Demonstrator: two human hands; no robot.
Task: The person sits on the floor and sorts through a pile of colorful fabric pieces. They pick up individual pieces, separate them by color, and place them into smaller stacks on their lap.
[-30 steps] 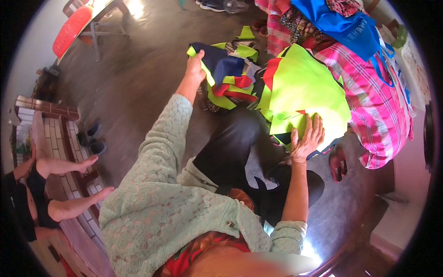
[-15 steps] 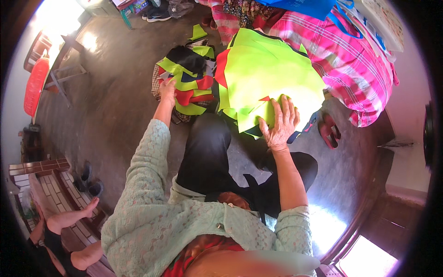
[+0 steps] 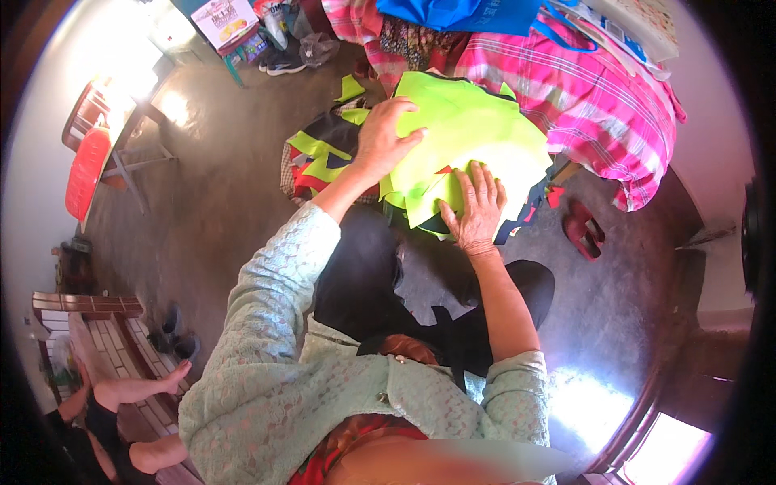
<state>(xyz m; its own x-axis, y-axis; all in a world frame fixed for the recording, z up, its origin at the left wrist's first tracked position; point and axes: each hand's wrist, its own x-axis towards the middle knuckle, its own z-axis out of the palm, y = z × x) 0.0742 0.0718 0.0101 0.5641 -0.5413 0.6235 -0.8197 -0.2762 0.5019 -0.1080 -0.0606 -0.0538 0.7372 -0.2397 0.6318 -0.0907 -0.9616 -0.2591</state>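
A heap of bright yellow-green fabric pieces (image 3: 485, 121) sits in front of my knees, with dark and red bits showing at its edges. My left hand (image 3: 388, 137) is at the heap's left side, fingers and thumb apart, with nothing seen in it. Lying flat on the near part of the heap is my right hand (image 3: 478, 212), its fingers spread. A small red scrap (image 3: 444, 170) shows beside its fingertips. To the left, a second pile of yellow-green, red and dark fabric scraps (image 3: 319, 158) rests on checked cloth, partly behind my left forearm.
Pink plaid cloth (image 3: 574, 89) covers something at the far right, under a blue bag (image 3: 469, 14). A dark red shoe (image 3: 584, 230) lies on the floor at right. Another person's bare leg (image 3: 137, 390) rests on a wooden bench at lower left. A red plastic piece (image 3: 87, 174) stands at left.
My left hand has moved from the scrap pile up and right to the yellow-green heap. My right hand stays on the heap. The view has shifted slightly.
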